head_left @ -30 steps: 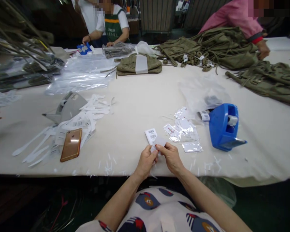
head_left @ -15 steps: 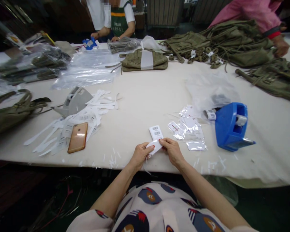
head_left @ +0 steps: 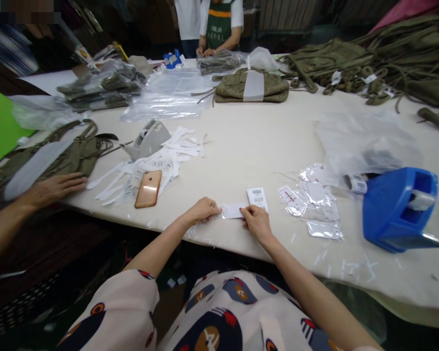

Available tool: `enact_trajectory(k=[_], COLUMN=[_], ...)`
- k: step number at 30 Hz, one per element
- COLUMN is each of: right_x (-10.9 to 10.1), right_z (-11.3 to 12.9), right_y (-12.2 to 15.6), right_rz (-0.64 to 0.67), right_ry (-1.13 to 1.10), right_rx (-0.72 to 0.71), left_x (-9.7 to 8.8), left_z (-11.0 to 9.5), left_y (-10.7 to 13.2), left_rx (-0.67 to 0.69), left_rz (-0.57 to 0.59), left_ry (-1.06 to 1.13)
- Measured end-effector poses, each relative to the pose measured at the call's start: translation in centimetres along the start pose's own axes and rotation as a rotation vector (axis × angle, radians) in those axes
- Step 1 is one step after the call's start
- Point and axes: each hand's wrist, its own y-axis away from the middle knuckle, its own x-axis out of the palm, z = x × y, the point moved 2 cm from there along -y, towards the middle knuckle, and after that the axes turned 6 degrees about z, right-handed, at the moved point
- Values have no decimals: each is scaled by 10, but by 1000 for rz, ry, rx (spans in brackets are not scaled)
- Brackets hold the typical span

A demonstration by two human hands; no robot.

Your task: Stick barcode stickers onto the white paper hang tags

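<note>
My left hand (head_left: pixel 202 210) and my right hand (head_left: pixel 256 222) each pinch one end of a small white label (head_left: pixel 233 211) lying at the near edge of the white table (head_left: pixel 241 141). The left fingers close on its left end, the right fingers on its right end. Just beyond it lies a white barcode tag (head_left: pixel 257 197). To the right is a scatter of small clear plastic bags (head_left: pixel 312 197) with tags in them.
A blue tape dispenser (head_left: pixel 400 209) stands at the right. A gold phone (head_left: pixel 148 188) lies on white paper strips (head_left: pixel 157 161) beside a grey label device (head_left: pixel 149 137). Another person's hand (head_left: pixel 53 187) rests by an olive bag (head_left: pixel 54 156) at left. Olive bags (head_left: pixel 251 86) and people fill the far side.
The view swung left, bringing another person's arm and olive bag into sight. My hands lowered the white label flat onto the table and spread apart along it.
</note>
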Motion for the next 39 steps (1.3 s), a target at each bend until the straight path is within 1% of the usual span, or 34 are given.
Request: enact_trajectory(k=[3, 4, 6, 8, 9, 11, 12, 13, 16, 17, 18, 20, 22, 24, 25, 27, 30, 32, 33, 35, 37, 38, 39], right_x=[2, 2, 2, 1, 1, 2, 3, 3, 3, 2, -1, -11, -26, -38, -42, -44, -43, -46, -49, -57, -65, -68, -70], right_z=[1, 2, 4, 5, 6, 6, 6, 6, 8, 9, 9, 10, 9, 7, 5, 1, -2, -4, -6, -10, -14, -16, -18], right_y=[-2, -2, -1, 0, 1, 1, 1, 0, 2, 3, 5, 10, 14, 15, 13, 8, 1, -3, -5, -8, -12, -14, -15], right_rz=[-12, -21, -39, -51, -54, -56, -57, -58, -56, -48, -45, -96, -243, -376, -401, -381, -339, -316, -303, -277, -262, -255, -246], right_ry=[141, 186, 268, 332, 358, 397, 411, 422, 439, 441, 440, 436, 452, 512, 553, 624, 604, 509, 450, 330, 196, 117, 38], right_rx=[-15, -20, -29, -37, -41, -46, -47, -47, -50, -52, -56, -87, -151, -188, -181, -143, -110, -56, -17, 44, 61, 62, 59], left_x=[-4, -4, -4, -2, -1, 3, 6, 9, 19, 21, 23, 24, 25, 25, 25, 24, 19, 15, 13, 11, 15, 20, 26], left_z=[-4, -6, -8, -10, -12, -14, -13, -11, 3, 9, 15, 25, 32, 35, 36, 35, 29, 20, 14, -1, -19, -28, -37], left_y=[-6, -6, -3, 4, 8, 15, 17, 18, 12, 9, 7, 2, -1, -3, -4, -5, -4, -1, 2, 10, 16, 16, 14], left_rx=[-30, -38, -60, -36, 13, 171, 265, 357, 590, 643, 681, 726, 766, 799, 810, 819, 805, 780, 763, 734, 726, 721, 699], left_rz=[-92, -124, -181, -280, -344, -468, -496, -476, -260, -207, -190, -241, -292, -317, -324, -340, -325, -309, -329, -443, -580, -617, -621], left_ry=[-339, -401, -441, -534, -608, -757, -806, -826, -760, -713, -664, -578, -538, -517, -508, -486, -452, -436, -441, -466, -457, -417, -353])
